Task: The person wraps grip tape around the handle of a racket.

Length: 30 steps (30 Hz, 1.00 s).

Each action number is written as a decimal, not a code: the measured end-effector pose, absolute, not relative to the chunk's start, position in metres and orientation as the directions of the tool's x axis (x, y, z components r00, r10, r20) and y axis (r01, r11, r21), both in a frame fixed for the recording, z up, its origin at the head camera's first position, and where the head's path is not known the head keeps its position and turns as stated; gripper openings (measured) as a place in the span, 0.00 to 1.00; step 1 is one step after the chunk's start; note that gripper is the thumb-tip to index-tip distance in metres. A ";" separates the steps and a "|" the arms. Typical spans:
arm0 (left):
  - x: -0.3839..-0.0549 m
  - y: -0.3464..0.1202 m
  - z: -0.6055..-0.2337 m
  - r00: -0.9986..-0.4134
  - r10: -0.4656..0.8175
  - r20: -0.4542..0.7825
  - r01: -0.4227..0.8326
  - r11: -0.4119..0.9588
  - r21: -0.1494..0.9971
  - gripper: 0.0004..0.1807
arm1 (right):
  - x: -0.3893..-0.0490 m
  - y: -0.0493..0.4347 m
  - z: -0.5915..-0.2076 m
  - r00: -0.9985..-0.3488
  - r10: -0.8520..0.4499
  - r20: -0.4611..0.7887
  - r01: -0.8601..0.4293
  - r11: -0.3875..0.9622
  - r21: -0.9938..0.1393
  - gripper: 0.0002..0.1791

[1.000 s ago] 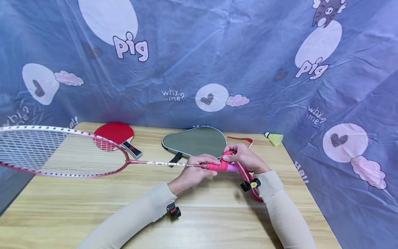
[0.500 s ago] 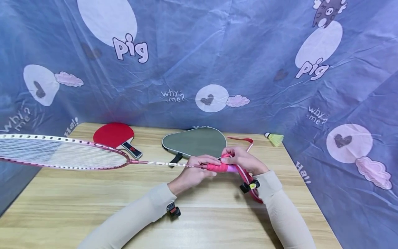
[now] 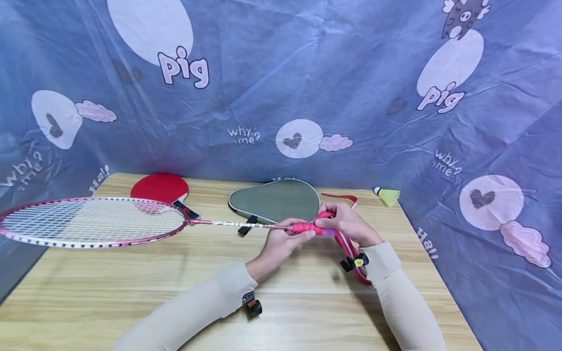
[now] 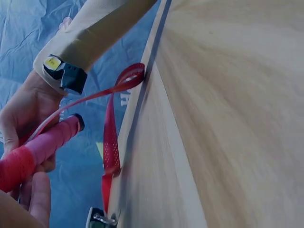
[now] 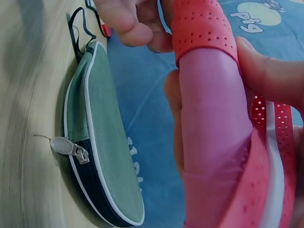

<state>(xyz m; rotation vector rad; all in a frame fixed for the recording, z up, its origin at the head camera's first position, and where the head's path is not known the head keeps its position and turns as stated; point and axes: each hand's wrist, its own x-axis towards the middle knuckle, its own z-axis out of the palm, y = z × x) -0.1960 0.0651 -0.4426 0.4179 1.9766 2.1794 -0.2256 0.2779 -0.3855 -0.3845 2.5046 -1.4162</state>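
A badminton racket [image 3: 239, 224] is held above the table, its strung head to the left. My left hand [image 3: 278, 247] grips it where the shaft meets the handle. Red perforated grip tape [image 5: 204, 31] is wound round the upper handle, while the lower part of the handle [image 5: 213, 109] shows bare pink-purple. Near the edge of the winding, my right hand [image 3: 347, 224] pinches the tape, its thumb beside the handle in the right wrist view. The loose tape strip [image 4: 111, 137] hangs below the right hand in a loop, with a pale backing line along it.
Behind the hands lies a green zippered paddle case [image 3: 276, 200]. A red table tennis paddle [image 3: 160, 187] lies at the back left, partly behind the racket head. A yellow shuttlecock [image 3: 387, 196] rests at the back right corner of the wooden table [image 3: 307, 312].
The racket has rolled about its shaft, so its white rim side has gone from top to bottom. My left hand has shifted slightly right; my right hand stays near the tape's winding edge.
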 end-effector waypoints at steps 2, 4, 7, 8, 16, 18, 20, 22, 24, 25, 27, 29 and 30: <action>-0.196 0.069 -0.443 -0.961 0.268 0.060 0.031 -0.114 0.993 0.20 | -0.226 0.277 -0.386 -0.943 -0.327 -0.063 -0.117 0.501 -0.858 0.10; -0.197 0.072 -0.444 -0.970 0.239 0.039 0.007 -0.130 0.991 0.19 | -0.226 0.277 -0.386 -0.947 -0.316 -0.053 -0.122 0.509 -0.852 0.10; -0.199 0.075 -0.443 -0.976 0.218 0.024 -0.009 -0.152 0.988 0.19 | -0.227 0.277 -0.386 -0.952 -0.304 -0.044 -0.127 0.518 -0.846 0.09; -0.200 0.076 -0.443 -0.976 0.217 0.019 -0.016 -0.156 0.988 0.19 | -0.226 0.277 -0.386 -0.953 -0.301 -0.042 -0.126 0.518 -0.846 0.09; -0.209 0.077 -0.441 -0.962 0.269 -0.032 -0.087 -0.193 0.977 0.22 | -0.232 0.282 -0.388 -0.944 -0.326 -0.051 -0.125 0.494 -0.861 0.10; -0.211 0.076 -0.442 -0.957 0.288 -0.041 -0.101 -0.198 0.975 0.23 | -0.234 0.284 -0.388 -0.934 -0.353 -0.048 -0.140 0.488 -0.862 0.09; -0.213 0.074 -0.442 -0.953 0.298 -0.051 -0.114 -0.198 0.974 0.23 | -0.236 0.285 -0.388 -0.927 -0.372 -0.043 -0.154 0.484 -0.861 0.08; -0.214 0.073 -0.442 -0.951 0.304 -0.058 -0.121 -0.193 0.974 0.24 | -0.238 0.286 -0.389 -0.919 -0.391 -0.040 -0.164 0.474 -0.865 0.08; -0.215 0.072 -0.441 -0.952 0.301 -0.059 -0.117 -0.179 0.977 0.23 | -0.239 0.287 -0.388 -0.914 -0.403 -0.044 -0.155 0.449 -0.880 0.08; -0.216 0.071 -0.441 -0.953 0.298 -0.061 -0.115 -0.167 0.979 0.23 | -0.241 0.287 -0.388 -0.913 -0.406 -0.044 -0.150 0.434 -0.889 0.08; -0.217 0.071 -0.439 -0.954 0.294 -0.057 -0.106 -0.151 0.983 0.22 | -0.242 0.287 -0.387 -0.909 -0.413 -0.050 -0.131 0.400 -0.907 0.08; -0.217 0.069 -0.438 -0.956 0.288 -0.049 -0.093 -0.140 0.986 0.22 | -0.244 0.287 -0.386 -0.910 -0.410 -0.063 -0.100 0.363 -0.926 0.07; -0.218 0.069 -0.437 -0.956 0.289 -0.046 -0.090 -0.140 0.986 0.22 | -0.245 0.287 -0.385 -0.910 -0.410 -0.067 -0.089 0.350 -0.932 0.06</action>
